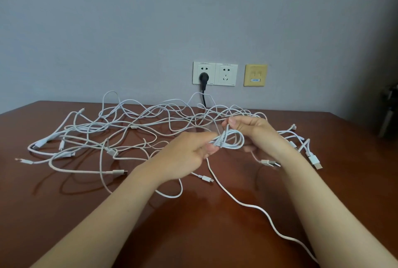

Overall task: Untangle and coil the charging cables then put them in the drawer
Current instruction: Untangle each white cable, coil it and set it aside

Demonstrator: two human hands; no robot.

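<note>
Reaches both bare forearms forward from the lower edge, left hand and right hand meeting above the middle of the brown surface. Holds between them a small coil of white charging cable, a few loops lifted off the surface. Pinches the gathered left end of the coil with the left fingers, thumb on top, knuckles turned toward the right. Curls the right fingers down over the top of the loops, wrist bent, back of the hand facing up and toward the wall. Trails the free tail of the same cable down from under the left hand and across the surface toward the lower right, out of sight at the right forearm. Works just in front of the other white cables, a loose tangle spread over the far half of the surface from the far left to just beside the right wrist, connectors lying at its edges. Faces a grey wall with a double white socket, a black plug in its left half, and a yellow plate beside it.
</note>
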